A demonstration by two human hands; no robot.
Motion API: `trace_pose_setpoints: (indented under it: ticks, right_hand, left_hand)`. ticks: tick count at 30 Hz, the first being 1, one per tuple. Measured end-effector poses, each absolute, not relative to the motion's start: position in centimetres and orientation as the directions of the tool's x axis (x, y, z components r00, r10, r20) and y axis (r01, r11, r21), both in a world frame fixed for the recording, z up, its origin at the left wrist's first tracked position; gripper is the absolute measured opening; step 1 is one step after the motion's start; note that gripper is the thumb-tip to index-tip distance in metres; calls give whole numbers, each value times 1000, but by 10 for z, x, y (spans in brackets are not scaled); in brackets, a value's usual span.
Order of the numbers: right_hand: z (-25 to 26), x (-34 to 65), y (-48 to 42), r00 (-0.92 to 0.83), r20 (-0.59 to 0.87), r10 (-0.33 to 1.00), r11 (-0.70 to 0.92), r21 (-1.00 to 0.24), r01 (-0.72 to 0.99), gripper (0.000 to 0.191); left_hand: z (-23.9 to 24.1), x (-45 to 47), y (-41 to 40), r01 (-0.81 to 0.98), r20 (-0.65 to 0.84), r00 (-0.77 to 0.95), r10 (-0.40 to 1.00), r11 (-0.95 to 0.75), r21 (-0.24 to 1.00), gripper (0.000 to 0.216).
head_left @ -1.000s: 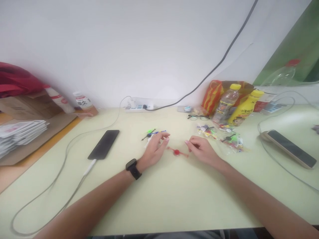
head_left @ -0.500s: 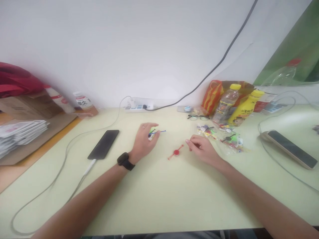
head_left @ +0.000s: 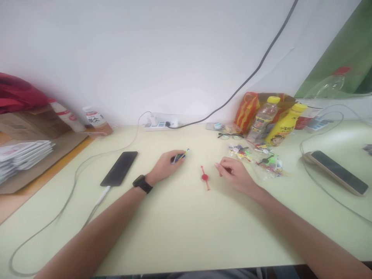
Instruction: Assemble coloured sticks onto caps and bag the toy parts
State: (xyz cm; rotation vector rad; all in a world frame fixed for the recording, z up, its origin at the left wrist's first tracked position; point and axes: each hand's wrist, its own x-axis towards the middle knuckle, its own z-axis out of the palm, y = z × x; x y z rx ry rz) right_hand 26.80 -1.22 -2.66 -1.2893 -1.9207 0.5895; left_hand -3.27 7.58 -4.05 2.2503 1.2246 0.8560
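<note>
My left hand (head_left: 165, 166), with a black watch on its wrist, is closed around small plastic pieces (head_left: 179, 157) in blue, green and yellow. Thin ends of them stick out past the fingertips; their full shape is hidden. On the table between my hands lies a red plastic spinner (head_left: 205, 177), a round disc with two thin arms. Just to its right rests my right hand (head_left: 235, 174), fingers curled and thumb drawn in beside the forefinger, apart from the spinner. Whether anything is inside those fingers is hidden.
Clear bags of coloured plastic pieces (head_left: 269, 161) lie at right, with glasses (head_left: 231, 135), a clear bottle (head_left: 263, 118) and a yellow bottle (head_left: 286, 124) behind. A plugged-in phone (head_left: 119, 168) lies left, another phone (head_left: 338, 172) far right. A power strip (head_left: 161, 124) sits by the wall.
The red spinner has turned on the spot, its arms now pointing another way. My left hand has closed over the coloured pieces and shifted slightly. My right hand has barely moved.
</note>
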Motion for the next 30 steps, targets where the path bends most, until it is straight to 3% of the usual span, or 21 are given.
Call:
trace_pose_setpoints:
  ticks: [11,30]
  right_hand:
    - [-24,267,-14,-221,333,917,398,-709,582,51]
    - [-29,266,-13,-240,305,922,388,-704,595,50]
  left_hand:
    - [-34,-13,52,459,250,537,805,-528,715,38]
    - [-28,-7,45,467,245,571,783,-556,688,35]
